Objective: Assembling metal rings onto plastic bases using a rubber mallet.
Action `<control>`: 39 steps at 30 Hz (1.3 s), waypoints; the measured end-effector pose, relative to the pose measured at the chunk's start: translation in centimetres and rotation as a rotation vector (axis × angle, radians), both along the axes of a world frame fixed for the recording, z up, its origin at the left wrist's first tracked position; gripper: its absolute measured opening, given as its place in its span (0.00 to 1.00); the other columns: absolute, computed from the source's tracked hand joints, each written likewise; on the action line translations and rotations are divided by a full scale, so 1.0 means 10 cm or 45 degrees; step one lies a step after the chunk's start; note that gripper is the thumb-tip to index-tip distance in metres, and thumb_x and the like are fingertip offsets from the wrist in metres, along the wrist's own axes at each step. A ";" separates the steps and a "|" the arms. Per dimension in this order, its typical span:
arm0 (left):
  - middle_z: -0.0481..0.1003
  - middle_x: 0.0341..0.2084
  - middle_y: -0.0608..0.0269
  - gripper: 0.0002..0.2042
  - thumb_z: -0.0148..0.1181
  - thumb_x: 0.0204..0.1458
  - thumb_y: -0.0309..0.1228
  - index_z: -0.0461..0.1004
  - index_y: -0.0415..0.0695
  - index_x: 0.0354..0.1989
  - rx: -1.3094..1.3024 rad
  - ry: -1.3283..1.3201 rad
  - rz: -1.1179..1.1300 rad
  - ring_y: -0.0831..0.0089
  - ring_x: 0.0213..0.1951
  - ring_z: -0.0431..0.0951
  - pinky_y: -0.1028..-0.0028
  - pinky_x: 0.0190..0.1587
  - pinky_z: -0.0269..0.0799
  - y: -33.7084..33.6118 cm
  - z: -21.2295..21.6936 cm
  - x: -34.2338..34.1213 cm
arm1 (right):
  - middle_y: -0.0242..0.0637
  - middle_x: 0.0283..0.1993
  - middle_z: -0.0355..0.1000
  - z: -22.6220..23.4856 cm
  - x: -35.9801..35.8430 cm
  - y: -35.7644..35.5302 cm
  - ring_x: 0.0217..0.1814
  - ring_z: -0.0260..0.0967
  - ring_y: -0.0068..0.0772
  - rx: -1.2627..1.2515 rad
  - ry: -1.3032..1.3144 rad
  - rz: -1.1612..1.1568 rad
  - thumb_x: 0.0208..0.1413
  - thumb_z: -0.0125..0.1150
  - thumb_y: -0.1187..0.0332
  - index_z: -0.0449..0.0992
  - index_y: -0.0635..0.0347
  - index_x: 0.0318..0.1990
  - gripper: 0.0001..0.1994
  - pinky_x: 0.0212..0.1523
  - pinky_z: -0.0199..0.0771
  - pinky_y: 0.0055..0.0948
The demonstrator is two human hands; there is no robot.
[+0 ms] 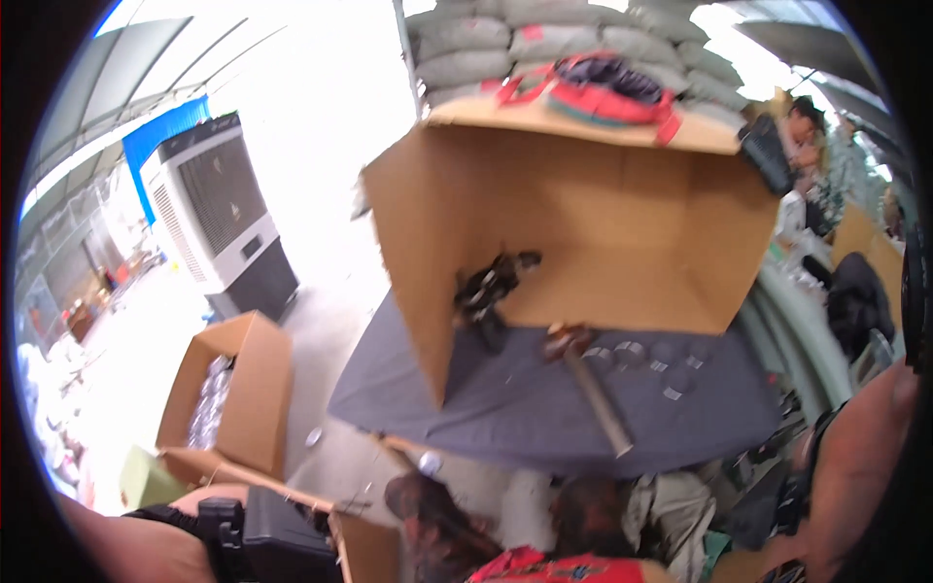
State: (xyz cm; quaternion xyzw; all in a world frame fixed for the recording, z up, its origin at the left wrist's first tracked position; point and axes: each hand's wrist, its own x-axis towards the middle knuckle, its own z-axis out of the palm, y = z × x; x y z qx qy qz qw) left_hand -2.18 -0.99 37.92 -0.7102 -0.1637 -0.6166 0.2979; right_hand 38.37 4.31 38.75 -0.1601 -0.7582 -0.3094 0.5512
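Note:
My left forearm (146, 544) comes in at the lower left with a black boxy device (282, 534) strapped near the wrist; the left hand itself does not show. At the right edge is my right forearm (860, 466), beside a black strap, and its hand is out of sight too. On the grey-covered table (505, 418) in front of me lies a hammer-like tool (598, 398) with a brown head and long handle. Several small clear round pieces (666, 364) with white labels lie right of it. Black jumbled items (496, 282) sit at the left inside a carton.
The large carton (603, 214) stands on its side, opening toward me, with a red-and-dark bag (612, 87) on top. An open box (262, 379) of clear items and an air cooler (219, 194) stand left. Sacks (466, 68) are stacked behind; a person (802, 136) is far right.

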 end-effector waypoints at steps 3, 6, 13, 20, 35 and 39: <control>0.71 0.47 0.51 0.34 0.58 0.45 0.53 0.67 0.35 0.53 0.231 -0.019 -0.072 0.56 0.49 0.71 0.59 0.57 0.62 0.23 0.21 0.15 | 0.41 0.42 0.67 0.26 0.00 -0.13 0.41 0.67 0.31 0.241 -0.005 -0.083 0.47 0.55 0.76 0.70 0.67 0.46 0.16 0.46 0.67 0.29; 0.72 0.46 0.52 0.34 0.57 0.45 0.52 0.68 0.35 0.52 0.241 -0.068 -0.095 0.57 0.49 0.71 0.59 0.57 0.61 0.34 0.13 0.35 | 0.42 0.42 0.67 0.21 -0.07 -0.19 0.41 0.67 0.32 0.262 -0.039 -0.116 0.48 0.54 0.74 0.70 0.67 0.46 0.15 0.45 0.67 0.29; 0.73 0.44 0.55 0.32 0.57 0.44 0.50 0.69 0.34 0.51 -0.425 -0.128 -0.023 0.61 0.47 0.73 0.60 0.59 0.60 0.18 -0.70 0.45 | 0.43 0.42 0.67 -0.87 -0.63 -0.14 0.39 0.67 0.33 -0.378 -0.081 -0.083 0.49 0.52 0.71 0.70 0.66 0.46 0.16 0.43 0.67 0.29; 0.76 0.33 0.50 0.16 0.65 0.45 0.26 0.75 0.37 0.43 -1.387 -0.160 -0.096 0.59 0.36 0.77 0.68 0.40 0.72 1.02 -1.96 0.48 | 0.47 0.36 0.68 -2.66 -0.70 0.52 0.36 0.71 0.48 -1.261 0.218 -0.196 0.50 0.65 0.65 0.72 0.66 0.46 0.19 0.35 0.72 0.39; 0.78 0.27 0.51 0.15 0.65 0.45 0.32 0.76 0.36 0.38 -1.237 -0.635 0.991 0.58 0.31 0.80 0.65 0.37 0.74 2.27 -3.34 -0.59 | 0.50 0.39 0.67 -3.20 -0.66 0.83 0.43 0.68 0.51 -1.453 -0.218 -0.670 0.50 0.59 0.68 0.66 0.69 0.55 0.24 0.41 0.72 0.45; 0.79 0.27 0.54 0.18 0.67 0.45 0.43 0.79 0.40 0.33 -1.549 -0.590 0.754 0.57 0.32 0.79 0.62 0.40 0.72 2.49 -3.35 -0.33 | 0.49 0.39 0.66 -3.15 -0.52 0.83 0.43 0.68 0.51 -1.445 -0.243 -0.791 0.50 0.59 0.67 0.65 0.67 0.56 0.25 0.42 0.72 0.44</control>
